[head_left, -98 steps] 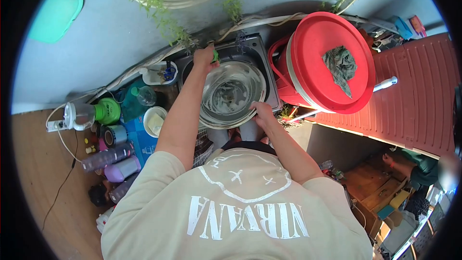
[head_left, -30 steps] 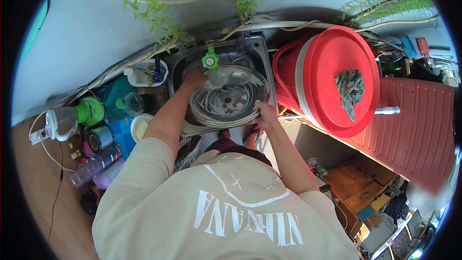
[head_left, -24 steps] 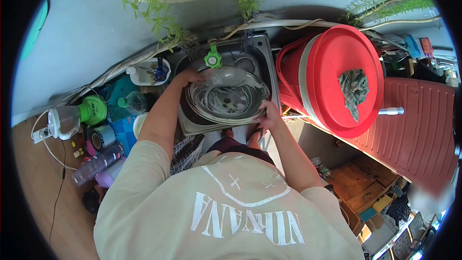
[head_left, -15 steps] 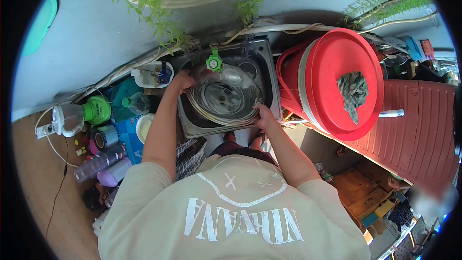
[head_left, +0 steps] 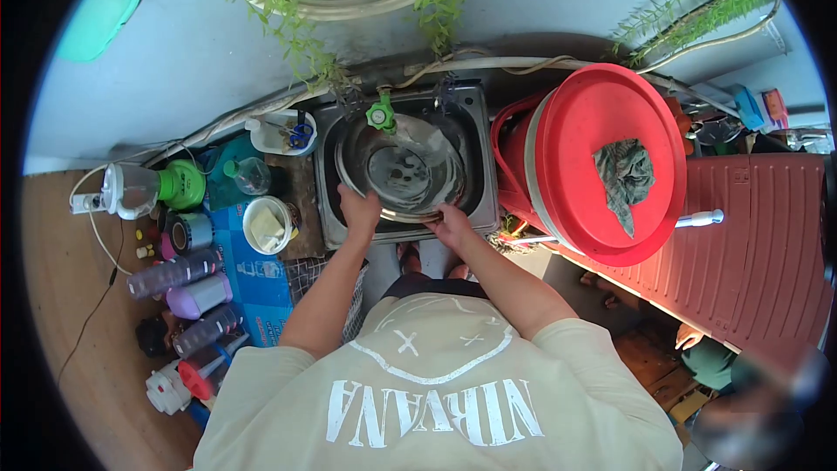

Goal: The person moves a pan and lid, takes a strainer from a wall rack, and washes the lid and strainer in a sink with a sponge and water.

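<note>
Your left hand [head_left: 360,210] is closed over the near-left rim of the steel bowl [head_left: 403,170], fingers curled on the edge. Your right hand [head_left: 451,224] grips the near rim just to the right of it, thumb and fingers pinching the metal. The bowl sits inside the steel sink [head_left: 482,176], filling most of the basin and tipped slightly toward you; its inside is wet and reflective, with a darker patch at the centre. The green tap handle [head_left: 381,112] stands at the far edge of the sink, directly over the bowl's far rim. Against the sink's right edge stands a red bucket [head_left: 514,157] closed with a red lid [head_left: 610,105], and a grey-green rag [head_left: 623,176] lies crumpled on that lid. A white pipe end [head_left: 700,219] projects from below the bucket's right side. On the counter at the sink's left edge you have a white tub [head_left: 267,224] near the front, a clear plastic bottle [head_left: 248,175] behind it, and a white tray [head_left: 283,132] of small items at the far-left corner of the sink. Further left lie a blender jug with a green base [head_left: 148,189] and a row of purple bottles [head_left: 187,283] on their sides. Trailing green plants [head_left: 288,0] hang over the wall behind the sink.
</note>
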Motion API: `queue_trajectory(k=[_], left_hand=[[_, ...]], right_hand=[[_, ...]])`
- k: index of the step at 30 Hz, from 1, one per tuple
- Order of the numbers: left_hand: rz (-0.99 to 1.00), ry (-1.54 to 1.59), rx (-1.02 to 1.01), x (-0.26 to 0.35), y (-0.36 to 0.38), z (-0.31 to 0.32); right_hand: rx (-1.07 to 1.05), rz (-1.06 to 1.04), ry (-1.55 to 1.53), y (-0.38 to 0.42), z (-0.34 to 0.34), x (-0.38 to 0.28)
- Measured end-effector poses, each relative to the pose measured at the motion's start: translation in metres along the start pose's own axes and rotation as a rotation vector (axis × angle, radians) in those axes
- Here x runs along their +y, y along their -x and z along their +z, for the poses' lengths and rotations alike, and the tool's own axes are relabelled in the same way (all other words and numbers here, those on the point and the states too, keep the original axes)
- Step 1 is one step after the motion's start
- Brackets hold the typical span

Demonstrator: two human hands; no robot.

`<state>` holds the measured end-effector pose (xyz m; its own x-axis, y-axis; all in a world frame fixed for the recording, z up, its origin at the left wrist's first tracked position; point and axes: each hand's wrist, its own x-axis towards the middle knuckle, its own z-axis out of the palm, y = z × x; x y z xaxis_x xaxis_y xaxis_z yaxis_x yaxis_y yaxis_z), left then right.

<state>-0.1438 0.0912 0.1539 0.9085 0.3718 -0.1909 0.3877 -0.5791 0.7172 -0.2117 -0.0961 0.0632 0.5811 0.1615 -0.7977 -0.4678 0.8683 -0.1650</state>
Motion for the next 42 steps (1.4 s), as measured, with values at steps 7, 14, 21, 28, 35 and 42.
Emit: queue_trajectory(k=[7,14,21,28,35,42], left_hand=[[-0.366,0.428,-0.191,-0.027,0.004,-0.021],[-0.709,0.737,-0.474,-0.058,-0.039,-0.015],[-0.538,0.742,-0.094,0.010,0.029,-0.013],[-0.210,0.491,0.217,-0.013,0.076,0.037],[-0.003,0.541,0.083,-0.038,0.018,0.006],[-0.491,0.621,-0.438,-0.037,-0.089,-0.039]], right_hand=[[0.109,-0.116,0.227,0.020,-0.012,-0.032],[0.028,-0.068,0.471,0.041,-0.006,-0.072],[0.010,-0.061,0.399,0.035,-0.013,-0.062],[-0.067,-0.014,0.160,0.034,-0.005,-0.036],[-0.083,-0.084,0.143,0.026,0.001,-0.057],[-0.091,-0.121,0.416,0.020,0.003,-0.071]])
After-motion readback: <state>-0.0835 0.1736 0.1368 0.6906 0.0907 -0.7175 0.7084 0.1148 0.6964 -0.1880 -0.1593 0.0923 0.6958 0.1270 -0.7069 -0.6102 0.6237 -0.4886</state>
